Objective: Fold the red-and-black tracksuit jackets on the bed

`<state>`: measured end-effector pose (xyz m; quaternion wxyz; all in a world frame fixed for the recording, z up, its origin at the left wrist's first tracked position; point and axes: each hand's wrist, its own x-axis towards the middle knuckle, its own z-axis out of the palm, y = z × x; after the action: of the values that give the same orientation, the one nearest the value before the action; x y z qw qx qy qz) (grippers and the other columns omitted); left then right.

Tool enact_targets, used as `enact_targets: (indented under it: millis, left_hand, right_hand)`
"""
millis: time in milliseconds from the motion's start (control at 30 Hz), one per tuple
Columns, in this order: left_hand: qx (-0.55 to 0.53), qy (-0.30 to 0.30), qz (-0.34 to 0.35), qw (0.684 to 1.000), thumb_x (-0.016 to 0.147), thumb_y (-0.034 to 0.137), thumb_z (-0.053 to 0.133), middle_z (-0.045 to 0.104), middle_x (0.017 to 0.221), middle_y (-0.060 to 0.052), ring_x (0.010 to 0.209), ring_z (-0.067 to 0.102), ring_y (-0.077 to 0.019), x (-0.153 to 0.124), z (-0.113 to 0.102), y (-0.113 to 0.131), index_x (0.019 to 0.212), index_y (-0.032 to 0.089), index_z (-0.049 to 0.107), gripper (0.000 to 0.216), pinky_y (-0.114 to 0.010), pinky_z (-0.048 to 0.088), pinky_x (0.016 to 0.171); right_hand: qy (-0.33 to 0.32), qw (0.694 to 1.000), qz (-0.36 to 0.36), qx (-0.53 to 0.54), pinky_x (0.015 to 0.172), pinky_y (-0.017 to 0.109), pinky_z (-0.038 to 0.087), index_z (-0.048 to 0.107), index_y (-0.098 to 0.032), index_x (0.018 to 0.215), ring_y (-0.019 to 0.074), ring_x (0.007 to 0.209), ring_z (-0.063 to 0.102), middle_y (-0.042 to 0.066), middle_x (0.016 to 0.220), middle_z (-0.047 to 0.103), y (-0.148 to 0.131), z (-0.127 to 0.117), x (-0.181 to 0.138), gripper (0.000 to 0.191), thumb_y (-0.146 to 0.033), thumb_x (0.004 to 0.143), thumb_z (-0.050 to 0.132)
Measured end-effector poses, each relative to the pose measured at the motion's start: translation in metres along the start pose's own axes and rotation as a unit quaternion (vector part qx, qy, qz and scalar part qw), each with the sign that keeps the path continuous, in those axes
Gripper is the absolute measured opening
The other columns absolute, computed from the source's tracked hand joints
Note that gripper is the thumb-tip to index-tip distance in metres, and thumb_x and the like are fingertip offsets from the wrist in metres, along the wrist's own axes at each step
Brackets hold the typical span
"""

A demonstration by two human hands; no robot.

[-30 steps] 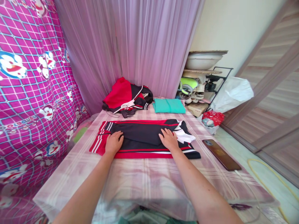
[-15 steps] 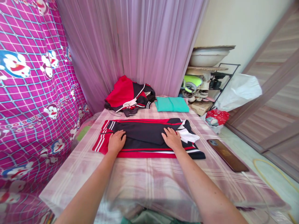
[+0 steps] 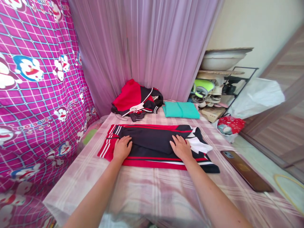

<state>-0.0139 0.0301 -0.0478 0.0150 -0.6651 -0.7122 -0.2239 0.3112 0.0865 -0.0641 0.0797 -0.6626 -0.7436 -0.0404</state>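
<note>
A folded jacket (image 3: 152, 141), black and red with white stripes, lies flat across the table. Its striped red cuffs and hem are at the left, and a white piece of fabric, perhaps the collar, shows at the right. My left hand (image 3: 122, 148) rests on the jacket close to the striped end, fingers spread. Near the white fabric, my right hand (image 3: 181, 147) lies palm down on the black cloth, also with its fingers apart. Neither hand grips the cloth.
Behind the jacket are a crumpled heap of red and black clothing (image 3: 129, 96) and a folded turquoise cloth (image 3: 181, 110). A brown phone (image 3: 247, 171) with a cable lies at the right of the checked tablecloth (image 3: 152, 190). Beyond the table stands a shoe rack (image 3: 235, 95).
The view has shifted, so the table and everything on it appear slightly lower and further right. Both hands stay flat on the folded jacket in about the same places.
</note>
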Motion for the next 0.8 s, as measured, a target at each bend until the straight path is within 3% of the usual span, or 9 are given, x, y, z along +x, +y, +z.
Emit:
enact_targets:
  millis: [200, 367, 467, 533, 667, 800]
  left_hand:
    - [-0.002, -0.001, 0.001, 1.0, 0.093, 0.029, 0.047, 0.063, 0.136, -0.008, 0.129, 0.055, -0.027, -0.001, 0.0, 0.0, 0.122, 0.024, 0.067, 0.035, -0.055, 0.036, 0.113]
    - [0.007, 0.001, 0.008, 1.0, 0.094, 0.03, 0.046, 0.062, 0.137, -0.008, 0.129, 0.055, -0.0267, -0.002, 0.003, -0.002, 0.123, 0.025, 0.066, 0.036, -0.054, 0.035, 0.113]
    - [0.02, 0.002, 0.004, 1.0, 0.094, 0.032, 0.046, 0.058, 0.142, -0.009, 0.134, 0.05, -0.0275, -0.003, 0.005, -0.003, 0.129, 0.024, 0.062, 0.039, -0.053, 0.035, 0.114]
    - [0.028, 0.007, -0.002, 1.0, 0.093, 0.034, 0.047, 0.054, 0.146, -0.009, 0.138, 0.045, -0.0289, -0.002, 0.006, -0.004, 0.134, 0.023, 0.058, 0.043, -0.052, 0.035, 0.114]
    - [0.036, -0.005, -0.002, 0.999, 0.093, 0.036, 0.048, 0.052, 0.148, -0.011, 0.14, 0.042, -0.0309, -0.001, 0.008, -0.004, 0.137, 0.02, 0.055, 0.048, -0.053, 0.034, 0.115]
    - [0.032, -0.007, -0.002, 0.999, 0.092, 0.036, 0.049, 0.054, 0.145, -0.011, 0.138, 0.044, -0.0314, 0.0, 0.005, -0.005, 0.135, 0.021, 0.058, 0.046, -0.054, 0.033, 0.114]
  right_hand:
    - [-0.008, 1.0, -0.011, 0.008, 0.115, 0.061, 0.015, 0.055, -0.02, 0.139, 0.0281, 0.138, 0.042, 0.014, 0.149, 0.05, -0.011, -0.017, 0.016, 0.049, -0.039, 0.099, 0.033]
    - [-0.008, 0.994, -0.091, 0.063, 0.116, 0.052, 0.021, 0.048, -0.022, 0.146, 0.0262, 0.142, 0.036, 0.012, 0.154, 0.043, -0.059, -0.039, 0.046, 0.051, -0.041, 0.1, 0.034]
    - [-0.053, 0.983, -0.151, 0.086, 0.118, 0.051, 0.02, 0.042, -0.025, 0.149, 0.0255, 0.146, 0.03, 0.01, 0.158, 0.037, -0.085, -0.034, 0.054, 0.054, -0.046, 0.1, 0.033]
    - [-0.093, 0.98, -0.155, 0.086, 0.118, 0.054, 0.018, 0.04, -0.026, 0.15, 0.0264, 0.148, 0.026, 0.011, 0.16, 0.032, -0.091, -0.025, 0.054, 0.056, -0.05, 0.1, 0.031]
    - [-0.12, 0.981, -0.131, 0.074, 0.118, 0.055, 0.017, 0.039, -0.026, 0.151, 0.026, 0.149, 0.024, 0.01, 0.161, 0.03, -0.078, -0.012, 0.05, 0.058, -0.053, 0.1, 0.028]
    - [-0.105, 0.987, -0.115, 0.048, 0.118, 0.052, 0.019, 0.045, -0.026, 0.147, 0.0244, 0.147, 0.029, 0.009, 0.158, 0.036, -0.043, -0.016, 0.053, 0.054, -0.048, 0.101, 0.028]
